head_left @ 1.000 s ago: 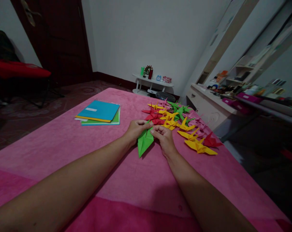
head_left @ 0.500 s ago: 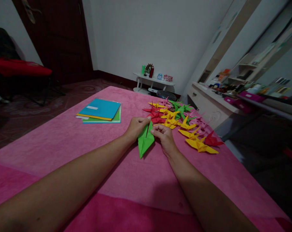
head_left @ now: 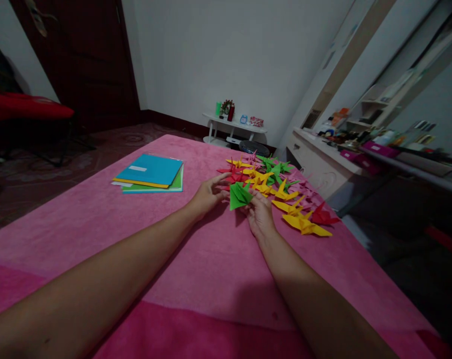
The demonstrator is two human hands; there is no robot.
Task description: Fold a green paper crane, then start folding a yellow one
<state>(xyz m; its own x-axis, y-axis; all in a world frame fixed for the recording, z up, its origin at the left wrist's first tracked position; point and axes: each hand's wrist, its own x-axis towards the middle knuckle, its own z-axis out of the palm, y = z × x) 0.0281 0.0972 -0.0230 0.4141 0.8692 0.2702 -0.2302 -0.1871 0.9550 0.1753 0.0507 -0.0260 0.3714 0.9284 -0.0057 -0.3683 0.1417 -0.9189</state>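
Observation:
A green folded paper piece [head_left: 240, 195] sits between my two hands over the pink cloth-covered table [head_left: 99, 219]. My right hand [head_left: 261, 215] is closed on its right side and holds it up. My left hand [head_left: 206, 195] is at its left with the fingers stretched toward it; whether they touch the paper is unclear. Right behind lies a spread of finished paper cranes [head_left: 282, 192] in red, yellow, green and pink.
A stack of coloured paper sheets [head_left: 151, 173], blue on top, lies at the table's far left. A low white shelf [head_left: 233, 127] with small items stands by the back wall, a dresser [head_left: 323, 159] at right, a dark door [head_left: 84, 60] at left.
The long green paper that pointed toward me has been folded up or turned into a shorter shape and lifted nearer the cranes. My left hand's fingers have opened.

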